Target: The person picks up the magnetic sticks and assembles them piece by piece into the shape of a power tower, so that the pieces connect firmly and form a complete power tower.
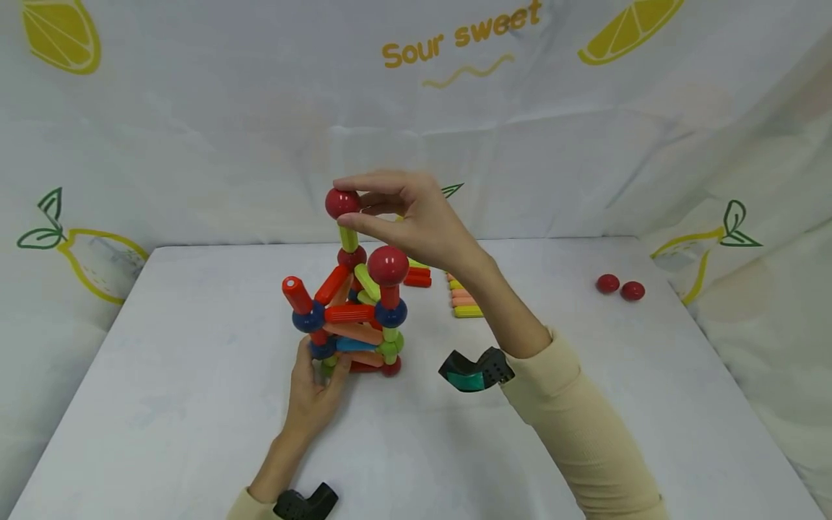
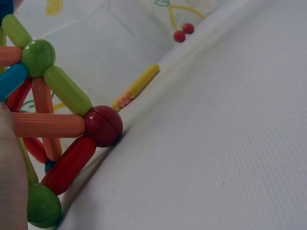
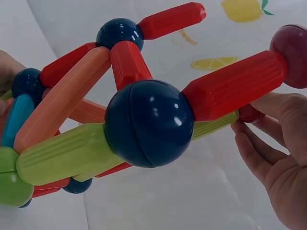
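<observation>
A tower of magnetic sticks and balls (image 1: 354, 313) stands on the white table, built from red, orange, blue and yellow-green sticks. My left hand (image 1: 313, 399) grips its lower left corner, thumb in front; the hidden fingers lie behind. At the top, my right hand (image 1: 416, 220) pinches a red ball (image 1: 341, 203) between thumb and fingers. That ball sits on an upright yellow-green stick (image 1: 349, 240). Another red ball (image 1: 388, 266) caps the front right red stick, while the left red stick (image 1: 297, 295) has a bare end. In the left wrist view, a dark red ball (image 2: 103, 126) touches the table.
Behind the tower lie loose red sticks (image 1: 418, 277), partly hidden. A row of yellow and orange sticks (image 1: 464, 300) lies beside my right forearm. Two red balls (image 1: 620, 287) rest at the far right. A lemon-print cloth (image 1: 260, 144) hangs behind the table.
</observation>
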Demonstrator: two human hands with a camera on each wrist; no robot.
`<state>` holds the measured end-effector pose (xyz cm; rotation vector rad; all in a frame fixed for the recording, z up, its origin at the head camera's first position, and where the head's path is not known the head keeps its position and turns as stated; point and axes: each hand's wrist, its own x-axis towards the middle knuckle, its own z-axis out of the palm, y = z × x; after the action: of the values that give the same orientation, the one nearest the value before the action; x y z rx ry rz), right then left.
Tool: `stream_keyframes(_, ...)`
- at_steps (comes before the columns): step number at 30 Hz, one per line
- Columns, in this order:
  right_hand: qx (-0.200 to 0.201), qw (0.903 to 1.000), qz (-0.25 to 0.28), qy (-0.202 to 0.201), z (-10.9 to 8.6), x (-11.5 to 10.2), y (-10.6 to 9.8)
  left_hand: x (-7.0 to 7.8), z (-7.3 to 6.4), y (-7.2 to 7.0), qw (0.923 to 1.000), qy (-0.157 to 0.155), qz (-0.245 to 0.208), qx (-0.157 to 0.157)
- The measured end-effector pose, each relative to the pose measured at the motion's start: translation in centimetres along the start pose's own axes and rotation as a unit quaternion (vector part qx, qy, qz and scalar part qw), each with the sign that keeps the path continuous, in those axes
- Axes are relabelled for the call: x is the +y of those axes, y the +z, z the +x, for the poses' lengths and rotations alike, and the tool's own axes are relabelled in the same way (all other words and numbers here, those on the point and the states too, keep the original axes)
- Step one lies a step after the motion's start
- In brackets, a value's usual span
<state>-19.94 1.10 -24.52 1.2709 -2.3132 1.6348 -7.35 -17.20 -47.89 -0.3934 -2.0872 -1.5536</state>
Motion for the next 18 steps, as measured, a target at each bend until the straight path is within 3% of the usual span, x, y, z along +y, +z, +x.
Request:
stream_keyframes(7,0.002,0.9999,0.015,-0.006,-0.17,0.4,0.05,0.2,0.14,0.02,0.9999,0.015,0.004,0.001)
stream_keyframes(18,0.002,0.9996,0.028,-0.007,-0.26,0.2,0.18,0.33,0.12,-0.02,1.0,-0.004,-0.003,-0.001)
